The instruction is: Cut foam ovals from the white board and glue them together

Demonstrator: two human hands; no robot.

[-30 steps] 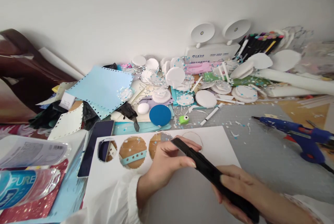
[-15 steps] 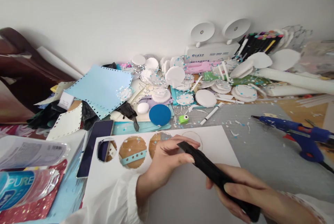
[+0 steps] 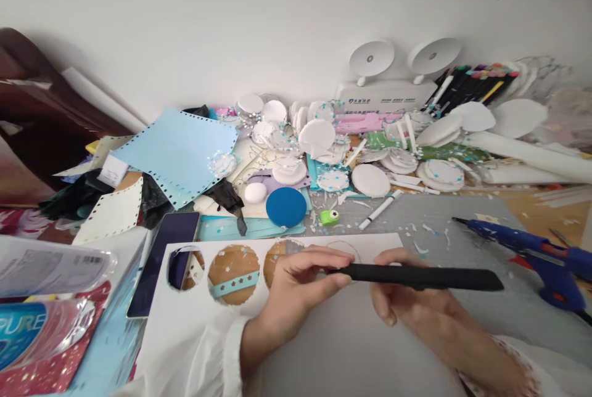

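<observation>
A long black utility knife [image 3: 430, 276] lies nearly level in front of me, its blade not clearly visible. The thumb and fingers of my left hand [image 3: 303, 283] pinch its left end. My right hand [image 3: 416, 304] grips the middle from behind and below, fingers bent. Both hands are above a white board [image 3: 319, 347] with round holes cut along its far edge. A drawn circle [image 3: 345, 250] shows on the board just beyond my left fingers, and the third hole is partly hidden by that hand.
Behind the board sit a blue disc [image 3: 285, 206], a green craft punch [image 3: 329, 217] and a white marker [image 3: 380, 209]. A blue glue gun [image 3: 522, 243] rests at right. A phone [image 3: 164, 264] and plastic packages [image 3: 50, 267] lie at left. White discs [image 3: 370, 180] crowd the wall side.
The utility knife has swung from a slant to nearly level, its right end rising. My right hand has shifted its grip toward the knife's middle. My left hand stays at the left end.
</observation>
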